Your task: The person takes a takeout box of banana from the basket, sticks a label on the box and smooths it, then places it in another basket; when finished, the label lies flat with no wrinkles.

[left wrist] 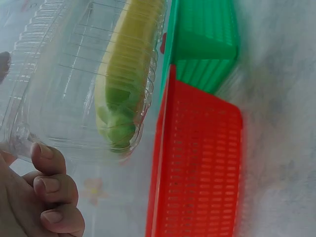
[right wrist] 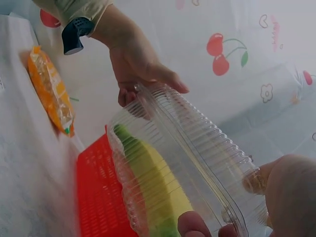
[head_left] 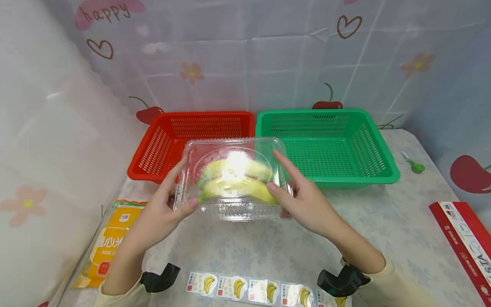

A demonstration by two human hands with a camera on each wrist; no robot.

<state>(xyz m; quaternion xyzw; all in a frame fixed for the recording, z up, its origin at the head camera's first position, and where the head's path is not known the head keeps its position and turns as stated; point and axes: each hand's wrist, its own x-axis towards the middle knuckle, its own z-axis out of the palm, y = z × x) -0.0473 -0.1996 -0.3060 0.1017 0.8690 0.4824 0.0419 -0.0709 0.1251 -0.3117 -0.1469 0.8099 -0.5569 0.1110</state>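
Note:
A clear plastic clamshell box (head_left: 234, 211), lid down, is held above the table with yellow bananas (head_left: 238, 188) inside, green at their tips. My left hand (head_left: 163, 217) grips its left end, thumb on top and fingers curled beneath, as the left wrist view shows. At the right end my right hand (head_left: 307, 202) grips it, the thumb and index finger lying over the lid. Glare hides part of the fruit. In the right wrist view, the ribbed side of the box and a banana (right wrist: 160, 182) show between both hands.
Behind the box stand a red basket (head_left: 147, 164) and a green basket (head_left: 345, 181). A strip of banana labels (head_left: 234, 288) lies in front. An orange food bag (head_left: 111, 243) is at left; a green lollipop (head_left: 416, 166) and a red box (head_left: 466, 245) are at right.

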